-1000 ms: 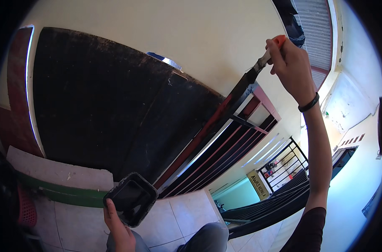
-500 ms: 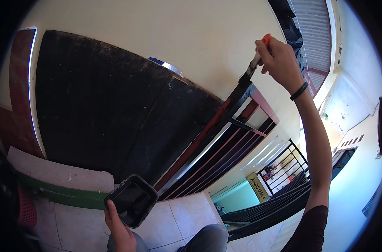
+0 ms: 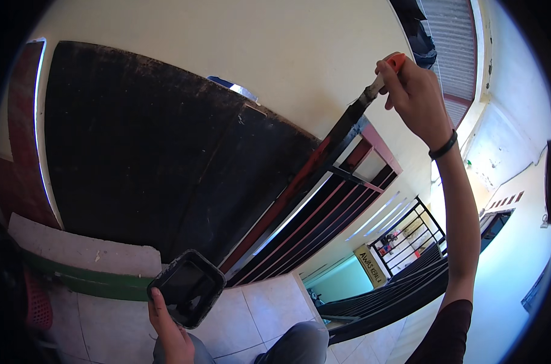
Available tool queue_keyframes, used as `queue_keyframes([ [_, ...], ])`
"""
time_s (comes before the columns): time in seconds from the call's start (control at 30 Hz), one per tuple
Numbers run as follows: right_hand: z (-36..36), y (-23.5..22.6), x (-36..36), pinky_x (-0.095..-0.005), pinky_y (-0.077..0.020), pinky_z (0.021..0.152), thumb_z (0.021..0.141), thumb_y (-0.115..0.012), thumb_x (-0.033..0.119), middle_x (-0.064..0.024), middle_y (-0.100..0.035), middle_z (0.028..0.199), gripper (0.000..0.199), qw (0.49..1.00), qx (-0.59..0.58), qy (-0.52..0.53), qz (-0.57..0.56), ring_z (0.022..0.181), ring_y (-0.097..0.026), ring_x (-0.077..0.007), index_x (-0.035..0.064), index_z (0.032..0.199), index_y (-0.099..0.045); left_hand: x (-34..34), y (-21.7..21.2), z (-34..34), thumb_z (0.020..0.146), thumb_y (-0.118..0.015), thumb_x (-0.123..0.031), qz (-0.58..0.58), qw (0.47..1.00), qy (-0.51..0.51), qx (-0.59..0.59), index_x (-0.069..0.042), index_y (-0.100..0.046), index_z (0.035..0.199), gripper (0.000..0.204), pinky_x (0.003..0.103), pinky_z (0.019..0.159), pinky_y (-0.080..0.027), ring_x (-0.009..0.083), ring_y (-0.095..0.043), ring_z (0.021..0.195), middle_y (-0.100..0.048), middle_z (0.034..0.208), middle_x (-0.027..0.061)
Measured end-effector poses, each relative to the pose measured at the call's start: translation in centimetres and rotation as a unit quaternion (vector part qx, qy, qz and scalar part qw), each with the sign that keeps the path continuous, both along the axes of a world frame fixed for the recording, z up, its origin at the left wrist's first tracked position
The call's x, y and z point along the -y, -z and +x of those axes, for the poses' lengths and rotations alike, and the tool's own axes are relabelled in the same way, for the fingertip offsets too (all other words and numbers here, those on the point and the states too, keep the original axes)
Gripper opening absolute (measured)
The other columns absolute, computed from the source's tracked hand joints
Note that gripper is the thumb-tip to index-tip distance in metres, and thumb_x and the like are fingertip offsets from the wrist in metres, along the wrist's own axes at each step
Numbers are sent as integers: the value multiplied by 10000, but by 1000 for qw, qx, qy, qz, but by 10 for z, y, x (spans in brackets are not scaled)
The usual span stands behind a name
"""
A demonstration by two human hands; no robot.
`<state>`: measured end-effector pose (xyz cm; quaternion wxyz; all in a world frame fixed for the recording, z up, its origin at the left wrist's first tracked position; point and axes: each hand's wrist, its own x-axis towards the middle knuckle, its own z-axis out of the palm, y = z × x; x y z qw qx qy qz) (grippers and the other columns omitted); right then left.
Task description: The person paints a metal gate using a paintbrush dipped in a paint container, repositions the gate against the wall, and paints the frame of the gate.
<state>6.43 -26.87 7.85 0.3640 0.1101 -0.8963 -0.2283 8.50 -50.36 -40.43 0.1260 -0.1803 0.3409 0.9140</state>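
Observation:
High on the right, my right hand (image 3: 416,97) is closed around a paintbrush (image 3: 375,90) with an orange handle. Its dark bristles touch the top end of a metal gate post (image 3: 339,134), which shows black paint over reddish-brown. Low in the view, my left hand (image 3: 171,330) grips the near rim of a black square tray (image 3: 187,288), thumb over the edge. Dark, glossy paint lies inside the tray. Pink and black bars (image 3: 324,212) of the gate stand beside the post.
A large black panel (image 3: 130,151) stands left of the post, against a cream wall (image 3: 257,42). At its foot runs a ledge with a green side (image 3: 93,279). A pink perforated basket (image 3: 39,303) sits at lower left. Black railings (image 3: 384,303) and a yellowish sign (image 3: 371,267) are at right.
My right hand and the brush have shifted slightly right, with the brush tilted lower toward the post. The tray in my left hand has tipped a little, and the view has shifted slightly.

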Motion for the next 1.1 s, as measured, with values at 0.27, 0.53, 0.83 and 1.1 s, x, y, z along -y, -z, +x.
queue_keyframes([
  [0.27,7,-1,-5,-266,-511,528,1070,-603,291,-97,-720,697,349,995,-28,-22,-96,562,-716,-159,-35,971,-679,-3,7,-1,1020,-587,-593,12,999,-10,-30,5,-504,1457,746,367,1085,-494,253,-605,1282,-599,1396,135],
  [0.53,20,32,3,-304,-532,555,995,-697,158,-68,-684,712,115,990,-34,-89,104,567,-663,-210,56,1022,-652,-2,4,0,1020,-589,-589,15,999,-7,-28,-3,-507,1457,737,368,1083,-495,254,-613,1271,-603,1391,137],
  [0.83,21,61,11,-353,-499,530,1054,-628,190,-106,-605,587,200,1000,10,-10,-27,512,-643,-269,21,947,-634,-1,5,3,1020,-594,-584,6,1000,-5,-17,-4,-515,1455,730,360,1083,-491,251,-615,1268,-604,1396,128],
  [1.1,-11,52,1,-423,-485,546,1039,-634,208,-170,-606,589,282,997,-57,-39,45,537,-632,-357,-3,857,-592,-3,6,1,1020,-595,-584,2,1000,-20,-20,-1,-516,1457,734,358,1085,-490,244,-608,1279,-604,1401,127],
])
